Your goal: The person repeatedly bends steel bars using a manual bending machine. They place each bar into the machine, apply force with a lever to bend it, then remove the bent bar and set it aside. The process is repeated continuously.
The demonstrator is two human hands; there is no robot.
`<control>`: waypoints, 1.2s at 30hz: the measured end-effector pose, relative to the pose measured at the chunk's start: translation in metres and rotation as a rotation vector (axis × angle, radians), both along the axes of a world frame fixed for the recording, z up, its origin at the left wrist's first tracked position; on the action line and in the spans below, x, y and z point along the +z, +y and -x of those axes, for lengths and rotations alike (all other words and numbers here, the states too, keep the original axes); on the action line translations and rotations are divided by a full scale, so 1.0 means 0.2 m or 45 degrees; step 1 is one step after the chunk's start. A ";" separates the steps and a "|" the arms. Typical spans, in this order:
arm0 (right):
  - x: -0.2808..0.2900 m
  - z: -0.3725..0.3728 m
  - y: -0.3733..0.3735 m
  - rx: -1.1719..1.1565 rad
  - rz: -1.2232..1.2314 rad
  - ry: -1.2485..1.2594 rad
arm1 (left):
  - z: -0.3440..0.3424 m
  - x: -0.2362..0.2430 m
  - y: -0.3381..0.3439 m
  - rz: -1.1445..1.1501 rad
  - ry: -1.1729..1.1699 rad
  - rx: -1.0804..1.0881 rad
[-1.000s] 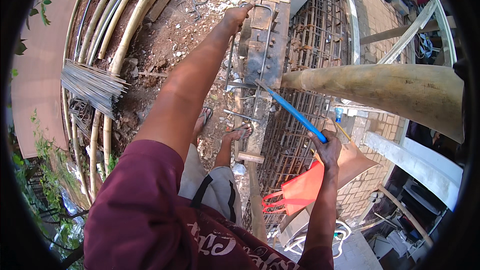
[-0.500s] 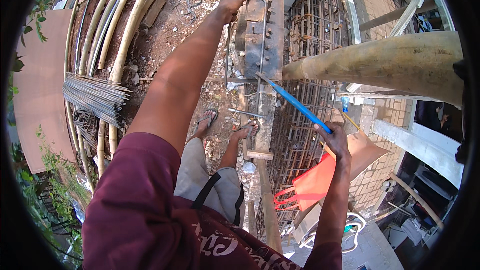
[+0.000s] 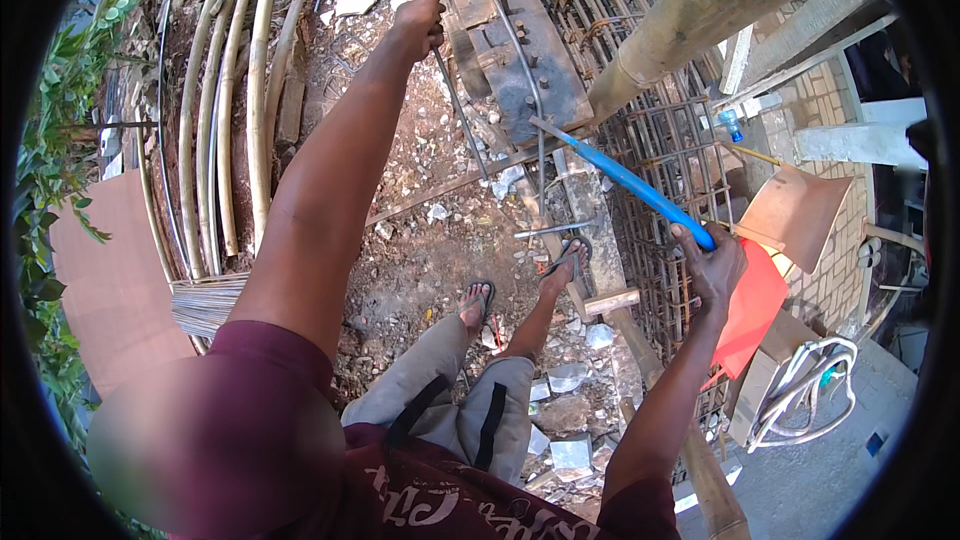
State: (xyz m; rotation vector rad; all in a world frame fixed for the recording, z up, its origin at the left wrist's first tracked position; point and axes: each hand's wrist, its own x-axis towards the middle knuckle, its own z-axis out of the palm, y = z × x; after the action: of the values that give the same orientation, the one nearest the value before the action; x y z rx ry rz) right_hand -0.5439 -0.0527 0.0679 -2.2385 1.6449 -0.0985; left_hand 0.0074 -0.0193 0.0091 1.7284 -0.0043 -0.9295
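My left hand (image 3: 418,25) is closed around a thin steel rod (image 3: 518,45) at its far bent corner. One leg of the rod runs between the pegs of a dark metal bending plate (image 3: 555,95); another hangs left of the board. A slight bend shows in the rod by the plate's near end. There the tip of a blue bending bar (image 3: 635,185) meets it. The bar's near end is gripped in my right hand (image 3: 715,265), fingers wrapped round it. Exactly how the tip hooks the rod is too small to tell.
Tied rebar cages (image 3: 640,120) lie along the right, under a thick bamboo pole (image 3: 690,20). A red bag (image 3: 755,305) lies near my right hand. Bamboo poles (image 3: 262,90) and a bundle of cut rods (image 3: 205,305) are at left. Rubble (image 3: 570,455) covers the ground.
My view has turned, so the bench slants now. Relative to the plate, the blue bar has swung toward me, and the rod's near leg has bent slightly. Both hands keep their grip.
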 end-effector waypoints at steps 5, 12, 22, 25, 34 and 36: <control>-0.12 -0.30 0.89 -0.537 0.097 -0.096 | -0.03 -0.03 0.01 0.095 0.017 -0.088; -0.04 -0.05 0.74 -0.320 0.049 -0.032 | -0.04 -0.08 -0.01 0.018 0.018 0.117; 0.08 0.05 0.43 0.152 -0.622 0.037 | 0.00 -0.05 0.00 -0.095 -0.076 0.166; 0.06 0.10 0.35 0.222 -0.608 0.053 | 0.03 -0.01 0.00 -0.136 -0.073 0.160; -0.07 0.13 0.40 0.329 -0.984 -0.278 | 0.07 0.04 0.01 -0.157 -0.065 0.146; -0.13 0.15 0.37 0.509 -1.152 -0.320 | 0.07 0.04 0.00 -0.157 -0.076 0.151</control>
State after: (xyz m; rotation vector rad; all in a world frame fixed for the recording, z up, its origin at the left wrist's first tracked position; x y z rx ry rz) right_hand -0.5745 0.0218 0.0413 -1.6864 0.8185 0.3768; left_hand -0.0070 -0.0184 0.0165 1.8494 0.1170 -0.8048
